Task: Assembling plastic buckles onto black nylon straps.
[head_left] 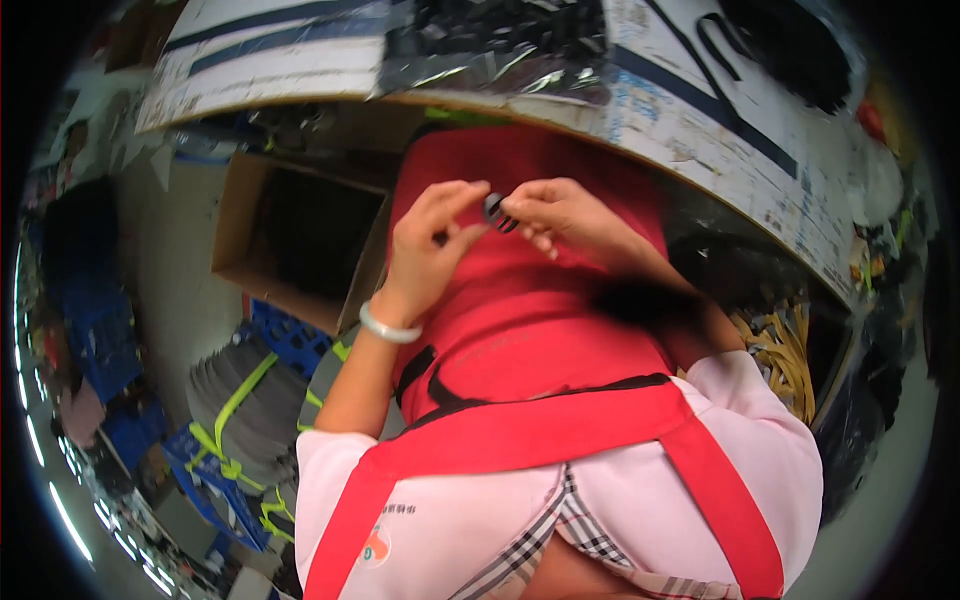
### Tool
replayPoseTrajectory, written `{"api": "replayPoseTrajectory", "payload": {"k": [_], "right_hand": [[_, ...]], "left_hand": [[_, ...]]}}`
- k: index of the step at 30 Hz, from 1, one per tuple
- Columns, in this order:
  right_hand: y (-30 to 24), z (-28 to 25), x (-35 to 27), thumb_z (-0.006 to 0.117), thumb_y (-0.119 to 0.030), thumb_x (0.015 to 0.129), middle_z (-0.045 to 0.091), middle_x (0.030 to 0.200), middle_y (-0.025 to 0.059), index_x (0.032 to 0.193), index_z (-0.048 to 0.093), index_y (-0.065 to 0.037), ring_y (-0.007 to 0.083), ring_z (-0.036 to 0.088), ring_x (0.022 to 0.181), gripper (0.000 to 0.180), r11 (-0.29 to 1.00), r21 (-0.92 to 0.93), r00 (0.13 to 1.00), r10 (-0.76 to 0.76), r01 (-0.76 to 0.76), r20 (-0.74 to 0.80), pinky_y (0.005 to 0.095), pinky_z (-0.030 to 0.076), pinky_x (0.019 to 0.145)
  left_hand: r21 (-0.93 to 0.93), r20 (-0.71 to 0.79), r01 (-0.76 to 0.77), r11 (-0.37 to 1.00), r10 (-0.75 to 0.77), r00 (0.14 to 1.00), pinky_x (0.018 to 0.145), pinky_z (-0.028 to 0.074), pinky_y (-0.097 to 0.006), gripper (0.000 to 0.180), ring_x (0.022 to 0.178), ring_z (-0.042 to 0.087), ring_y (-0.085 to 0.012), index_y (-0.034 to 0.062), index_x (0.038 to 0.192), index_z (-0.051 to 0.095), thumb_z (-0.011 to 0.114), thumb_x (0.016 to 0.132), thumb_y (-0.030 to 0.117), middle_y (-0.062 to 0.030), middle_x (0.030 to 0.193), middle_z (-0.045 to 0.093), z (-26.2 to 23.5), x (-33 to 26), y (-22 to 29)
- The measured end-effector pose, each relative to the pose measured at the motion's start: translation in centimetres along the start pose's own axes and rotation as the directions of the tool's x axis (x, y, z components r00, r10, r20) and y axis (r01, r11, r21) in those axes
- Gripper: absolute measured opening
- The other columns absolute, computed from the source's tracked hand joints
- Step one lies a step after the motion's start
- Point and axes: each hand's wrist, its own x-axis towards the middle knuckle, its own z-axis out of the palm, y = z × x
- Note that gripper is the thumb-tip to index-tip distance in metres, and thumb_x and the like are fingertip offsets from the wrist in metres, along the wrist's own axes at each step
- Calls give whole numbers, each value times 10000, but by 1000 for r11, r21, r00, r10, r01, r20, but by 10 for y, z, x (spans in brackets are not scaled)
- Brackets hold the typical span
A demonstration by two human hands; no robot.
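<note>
Both hands are raised over my lap, at the middle of the view, around a small dark slotted buckle point(499, 214). It looks grey and black, with bars across it. My right hand point(575, 215) pinches the buckle's right side between thumb and forefinger, the other fingers curled below. On its left, my left hand point(425, 240) is bent in a pinch, with forefinger and thumb at the upper and lower edges. A pale bangle point(389, 324) circles the left wrist. Something black and blurred point(645, 300) covers part of the right forearm.
A white table point(690, 130) curves across the far side, bearing a black plastic bag point(495, 45) and dark straps. Left of my lap stands an open cardboard box point(232, 225); nearer are grey bundles point(240, 400) with yellow-green ties. Yellowish strips point(780, 355) lie at the right.
</note>
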Motion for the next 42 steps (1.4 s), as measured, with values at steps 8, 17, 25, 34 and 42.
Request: {"api": "replayPoseTrajectory", "payload": {"k": [8, 17, 25, 34, 42], "right_hand": [[-35, -40, -20, 558, -241, 955, 628, 712, 54, 864, 629, -10, 133, 610, 596, 258, 871, -407, 900, -381, 273, -211, 273, 494, 540], [-89, -299, -47, 693, -237, 805, 663, 987, 87, 929, 691, -95, 291, 583, 988, 188, 275, -773, -110, -959, -571, -260, 390, 458, 894], [-115, -170, -87, 722, -130, 790, 667, 1030, 55, 918, 645, -73, 207, 595, 965, 159, 84, -992, -72, -994, -97, -78, 331, 455, 887], [-49, 2, -66, 605, -197, 946, 653, 760, 78, 976, 587, -6, 92, 632, 604, 194, 970, -60, 945, -241, 234, -221, 207, 503, 518], [-21, 10, -33, 593, -224, 948, 633, 679, 63, 940, 575, -37, 107, 606, 486, 188, 975, 183, 976, -87, 125, -201, 206, 496, 425]], "left_hand": [[-591, 237, 557, 583, -535, 811, 477, 410, -193, 132, 611, 537, -77, 47, 1015, 671, 562, 950, 85, -55, 941, 631, 14, 12, -9], [-867, 490, 452, -208, -517, 702, 669, 532, -306, 188, 821, 593, -195, 96, 1103, 618, 601, 944, 195, -78, 987, 636, 35, 3, -42], [-865, 375, 498, 62, -579, 724, 631, 542, -257, 197, 785, 612, -144, 14, 1109, 598, 581, 952, 132, -67, 960, 630, 32, 8, -25], [-687, 162, 424, 591, -444, 881, 480, 455, -205, 211, 606, 580, -85, -20, 1075, 654, 584, 951, 136, -37, 761, 624, 42, 31, 16], [-570, -6, 286, 770, -352, 936, 471, 400, -182, 204, 574, 536, -44, -15, 1099, 660, 616, 927, 87, -11, 752, 610, 46, 11, 13]]}}
